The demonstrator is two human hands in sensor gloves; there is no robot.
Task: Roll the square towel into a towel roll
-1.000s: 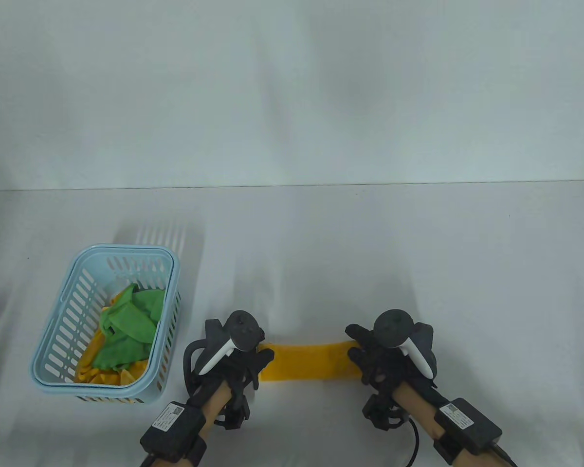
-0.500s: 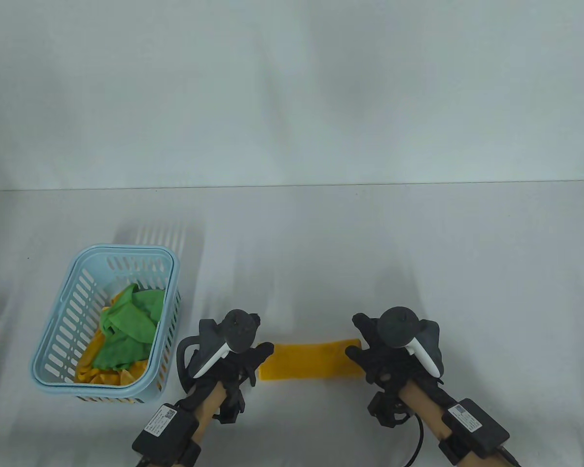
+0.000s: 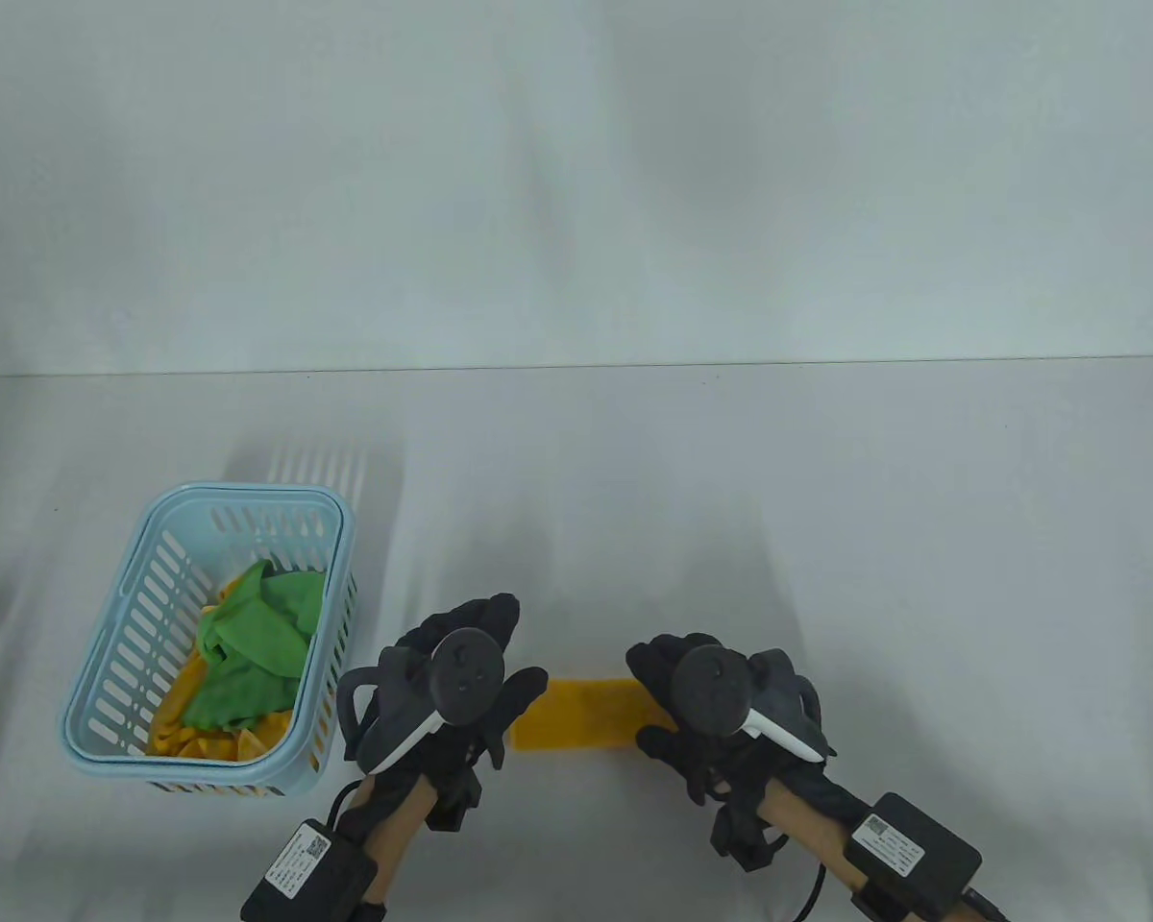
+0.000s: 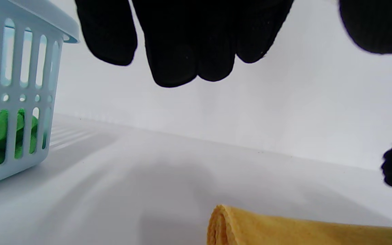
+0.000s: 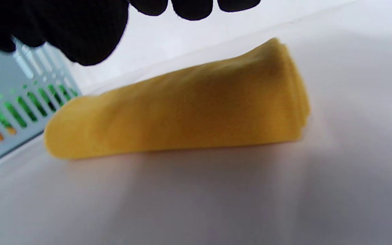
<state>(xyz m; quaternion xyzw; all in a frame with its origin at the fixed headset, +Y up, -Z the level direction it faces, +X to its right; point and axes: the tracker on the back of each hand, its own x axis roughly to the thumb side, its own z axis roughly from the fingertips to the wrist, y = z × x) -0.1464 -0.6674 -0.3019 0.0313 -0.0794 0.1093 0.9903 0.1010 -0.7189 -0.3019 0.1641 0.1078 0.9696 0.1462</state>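
Since the earlier frames the right hand has slid left over the yellow towel, leaving less of it showing, and the left hand now has its fingers spread. Table view: towel lies on the white surface between both hands, blue basket with green cloth at left; contact with the towel is hidden by the trackers. Left wrist view: fingers hang relaxed above the surface, holding nothing, towel's layered end below. Right wrist view: fingers loose above the folded towel, not gripping it; basket behind, blurred.
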